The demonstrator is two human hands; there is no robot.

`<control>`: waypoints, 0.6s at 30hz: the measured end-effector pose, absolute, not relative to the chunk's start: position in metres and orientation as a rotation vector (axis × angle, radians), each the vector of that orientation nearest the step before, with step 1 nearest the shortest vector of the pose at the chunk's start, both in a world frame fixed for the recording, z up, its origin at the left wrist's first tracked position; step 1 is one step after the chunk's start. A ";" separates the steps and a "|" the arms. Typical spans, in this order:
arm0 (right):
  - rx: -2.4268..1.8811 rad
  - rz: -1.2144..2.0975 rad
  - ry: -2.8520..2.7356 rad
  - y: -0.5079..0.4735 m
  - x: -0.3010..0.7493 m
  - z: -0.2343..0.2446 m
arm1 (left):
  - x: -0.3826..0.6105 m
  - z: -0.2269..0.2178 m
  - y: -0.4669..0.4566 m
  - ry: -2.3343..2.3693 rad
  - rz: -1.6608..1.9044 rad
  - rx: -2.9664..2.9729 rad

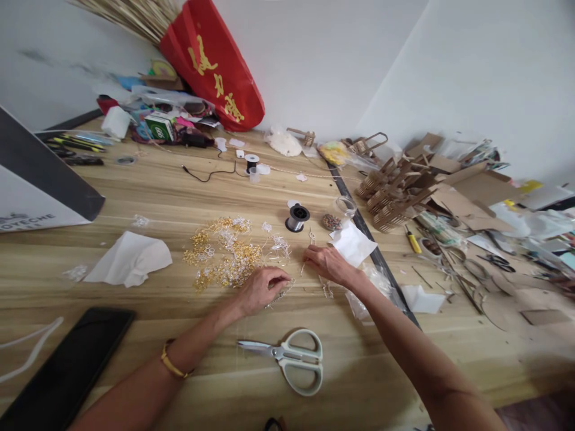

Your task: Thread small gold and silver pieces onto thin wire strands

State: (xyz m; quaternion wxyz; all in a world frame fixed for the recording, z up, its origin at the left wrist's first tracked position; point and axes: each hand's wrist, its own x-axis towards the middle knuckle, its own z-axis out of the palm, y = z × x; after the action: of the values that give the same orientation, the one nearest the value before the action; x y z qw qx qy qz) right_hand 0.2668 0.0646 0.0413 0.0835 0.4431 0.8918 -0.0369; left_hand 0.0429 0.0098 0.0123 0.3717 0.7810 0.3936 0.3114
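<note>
My left hand (263, 288) rests on the wooden table (179, 191) with its fingers curled round a small strand of clear and silver beads. It lies at the right edge of a heap of gold and clear beaded pieces (224, 254). My right hand (327, 263) is just to the right, fingers pinched on a thin thread or wire that runs up toward a small piece (311, 237). A spool of thin silver wire (296, 218) stands behind both hands. A gold bangle (173, 364) is on my left wrist.
Pale green scissors (291, 358) lie closed near the front edge. A white tissue (130, 258) and a black phone (67, 368) are at left. Cardboard parts (404, 185) and clutter fill the right side; a red bag (213, 66) leans on the back wall.
</note>
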 end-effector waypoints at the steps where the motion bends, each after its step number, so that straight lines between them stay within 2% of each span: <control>1: 1.308 -0.092 2.656 0.064 0.266 0.041 | 0.043 0.012 0.010 1.009 0.794 2.002; 7: 1.231 0.015 2.582 0.063 0.263 0.039 | 0.042 0.012 0.010 1.024 0.786 1.994; 18: 1.244 0.019 2.637 0.063 0.257 0.046 | 0.042 0.008 0.011 1.012 0.797 1.995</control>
State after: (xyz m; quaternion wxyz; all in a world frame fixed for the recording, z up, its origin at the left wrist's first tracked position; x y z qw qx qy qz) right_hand 0.2567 0.0634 0.0462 0.1125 0.4238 0.8987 0.0065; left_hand 0.0422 0.0105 0.0079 0.3739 0.7791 0.3953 0.3113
